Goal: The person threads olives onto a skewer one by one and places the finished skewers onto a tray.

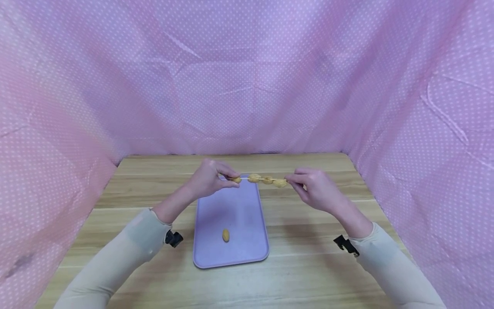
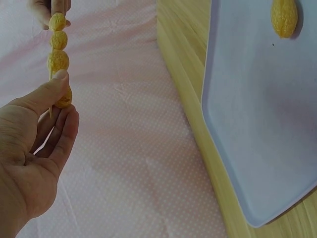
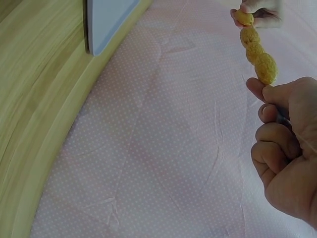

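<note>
A thin skewer is held up between both hands over the far end of the tray. Three wrinkled, yellow-brown oval food pieces sit close together on it near the right hand. My left hand pinches a fourth oval food piece between thumb and fingers at the skewer's left end, apart from the others in the head view. The skewer's tip sticks out below that piece in the left wrist view. With thumb and index finger, my right hand pinches the skewer's other end, its remaining fingers curled.
A lilac tray lies on the wooden table. One loose oval food piece rests toward its near end. Pink dotted cloth hangs around the table's back and sides. A black strap buckle juts from the left sleeve.
</note>
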Available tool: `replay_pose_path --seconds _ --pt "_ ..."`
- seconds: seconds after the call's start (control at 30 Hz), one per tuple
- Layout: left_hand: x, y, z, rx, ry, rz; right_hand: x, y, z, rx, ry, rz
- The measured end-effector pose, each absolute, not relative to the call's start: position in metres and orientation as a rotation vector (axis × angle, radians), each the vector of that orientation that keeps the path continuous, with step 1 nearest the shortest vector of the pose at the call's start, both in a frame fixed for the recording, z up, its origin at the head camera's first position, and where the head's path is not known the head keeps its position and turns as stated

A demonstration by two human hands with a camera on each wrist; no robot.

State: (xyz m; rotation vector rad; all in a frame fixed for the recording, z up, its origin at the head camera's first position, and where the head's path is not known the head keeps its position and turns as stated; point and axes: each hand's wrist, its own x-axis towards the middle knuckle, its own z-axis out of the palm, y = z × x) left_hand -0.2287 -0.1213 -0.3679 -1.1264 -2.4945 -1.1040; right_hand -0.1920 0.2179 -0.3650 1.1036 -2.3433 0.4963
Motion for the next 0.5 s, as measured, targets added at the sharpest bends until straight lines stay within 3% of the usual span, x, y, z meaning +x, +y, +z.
replay_pose_path --seconds 0.5 --pt "-0.228 -0.1166 -0.3694 -1.159 -2.431 -1.043 -0.1935 0.2085 -0.3686 1.126 -2.347 0.518"
